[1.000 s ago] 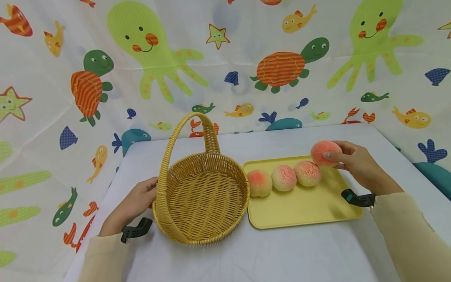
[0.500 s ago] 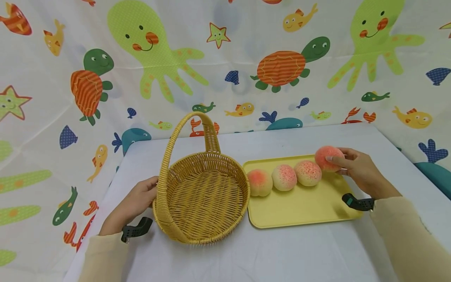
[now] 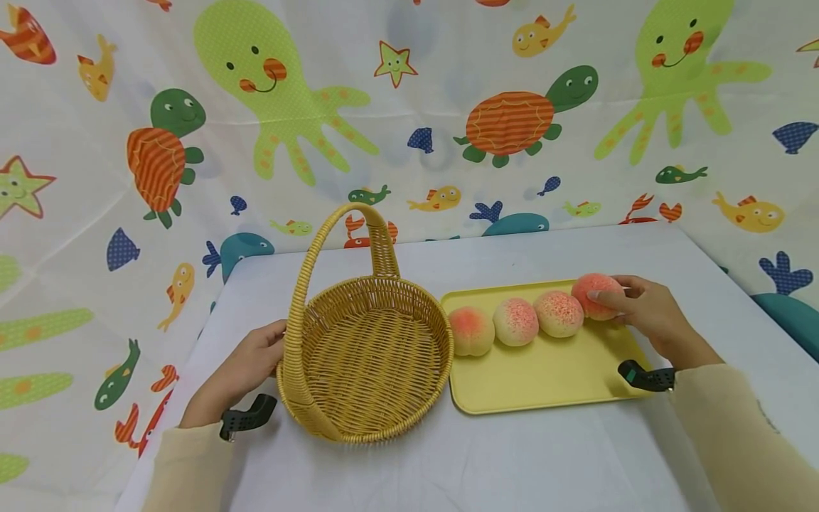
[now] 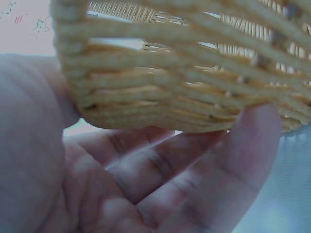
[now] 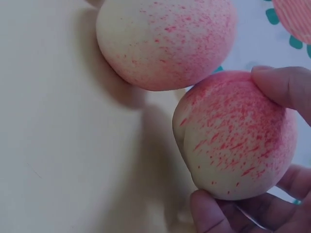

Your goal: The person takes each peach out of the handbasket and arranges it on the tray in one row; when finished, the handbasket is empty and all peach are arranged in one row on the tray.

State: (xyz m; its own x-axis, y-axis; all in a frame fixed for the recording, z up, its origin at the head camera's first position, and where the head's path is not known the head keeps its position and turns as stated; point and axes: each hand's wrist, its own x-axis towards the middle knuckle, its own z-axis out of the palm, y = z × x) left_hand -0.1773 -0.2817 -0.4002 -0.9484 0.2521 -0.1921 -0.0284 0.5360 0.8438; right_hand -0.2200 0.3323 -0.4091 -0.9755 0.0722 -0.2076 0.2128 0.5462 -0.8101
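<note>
In the head view my left hand [image 3: 256,353] holds the left side of a round wicker basket [image 3: 443,398] with a tall arched handle. The left wrist view shows fingers [image 4: 252,150] bent under the basket's lower edge, one tip against the weave. My right hand [image 3: 655,313] grips a pink-red peach [image 3: 591,290] between thumb and fingers at the far right corner of a yellow tray [image 3: 544,384]. Up close this peach [image 5: 233,141] is speckled red over cream, near a neighbouring peach [image 5: 165,39]. Whether it touches the tray, I cannot tell.
On the tray a row of peaches runs along the back: a left peach [image 3: 472,334], a middle peach [image 3: 515,323] and a right peach [image 3: 559,315]. The basket stands against the tray's left end on a white table [image 3: 512,462]. A sea-animal curtain [image 3: 435,71] hangs behind.
My right hand has lowered its peach toward the tray's back right corner, beside the row. The left hand and the basket stay in place.
</note>
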